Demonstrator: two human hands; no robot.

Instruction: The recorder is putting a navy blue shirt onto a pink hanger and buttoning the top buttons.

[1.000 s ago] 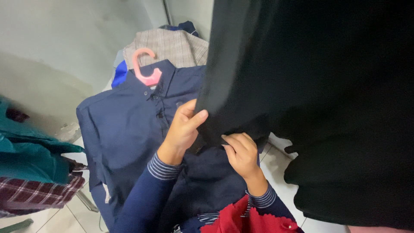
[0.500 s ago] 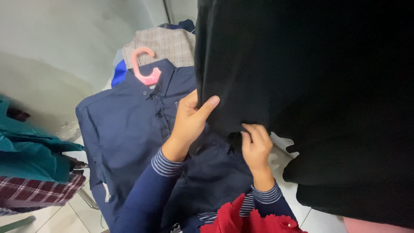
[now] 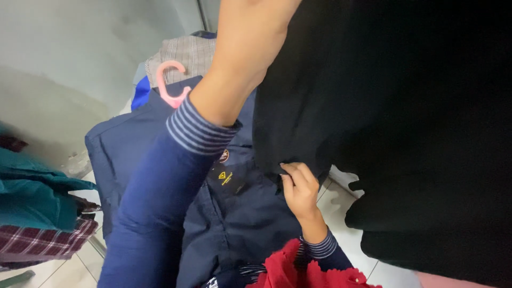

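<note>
1. Change, left hand: half a second ago the left hand gripped the edge of the black garment (image 3: pixel 405 122) at mid-frame. Now the arm has risen to the top centre of the frame; the forearm (image 3: pixel 242 58) and striped cuff (image 3: pixel 200 130) show, but the hand itself is cut off above the top edge. Its grip cannot be told.
2. Change, right hand: the right hand (image 3: pixel 300 188) has stayed low, just right of centre. Its fingers (image 3: pixel 290 172) are curled narrow and pinch the lower left edge of the black garment.
3. Location of the garment: the black garment hangs across the whole right half of the frame, from the top edge to the lower right, and hides everything behind it.
4. Beneath the arms: a navy shirt (image 3: pixel 240 213) lies spread at centre, with small badges near its chest. A pink hanger (image 3: pixel 168 85) hooks out of its collar at upper centre-left.
5. Behind the hanger: a checked beige garment (image 3: pixel 186 53) and a strip of bright blue cloth (image 3: pixel 141 93).
6. Left edge: a teal garment (image 3: pixel 32 197) above a plaid red one (image 3: pixel 42 242).
7. Bottom centre: red cloth (image 3: pixel 304 272) touching the right cuff.
8. Obstruction: the raised left sleeve covers the left part of the navy shirt.
9. Floor: pale tiled floor (image 3: pixel 341 197) shows between shirt and black garment.
</note>
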